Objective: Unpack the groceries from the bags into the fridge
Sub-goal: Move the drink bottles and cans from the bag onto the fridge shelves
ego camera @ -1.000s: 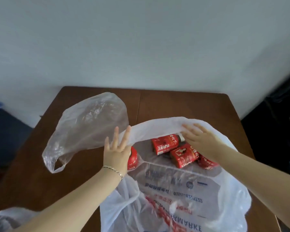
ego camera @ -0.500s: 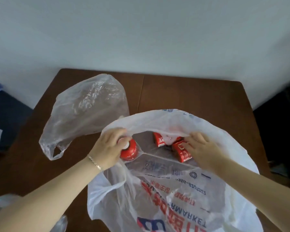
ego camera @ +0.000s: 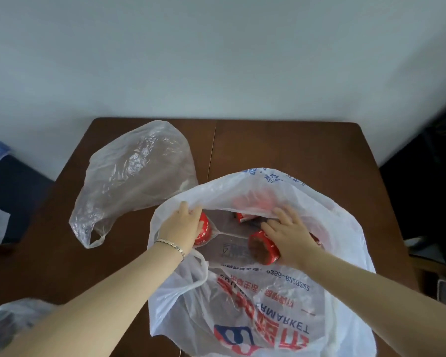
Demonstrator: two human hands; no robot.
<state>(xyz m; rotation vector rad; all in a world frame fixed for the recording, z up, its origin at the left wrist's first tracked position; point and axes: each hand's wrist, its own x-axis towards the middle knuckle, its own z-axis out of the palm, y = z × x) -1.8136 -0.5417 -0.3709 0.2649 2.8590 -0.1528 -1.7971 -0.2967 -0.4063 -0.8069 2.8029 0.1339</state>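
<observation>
White printed bag (ego camera: 268,313) on the worktop's (ego camera: 294,150) near right, mouth open. Clear bag (ego camera: 134,176) crumpled toward the far left corner. Inside the printed bag: left grip (ego camera: 183,230) curled round red bottle (ego camera: 204,231); right grip (ego camera: 291,235), fingers straight, rests on red carton (ego camera: 264,249). Brown worktop meets pale wall (ego camera: 216,60).

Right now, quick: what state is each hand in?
Left hand: grips the left bottle inside the bag.
Right hand: open, straight fingers resting on the right bottle.
</observation>
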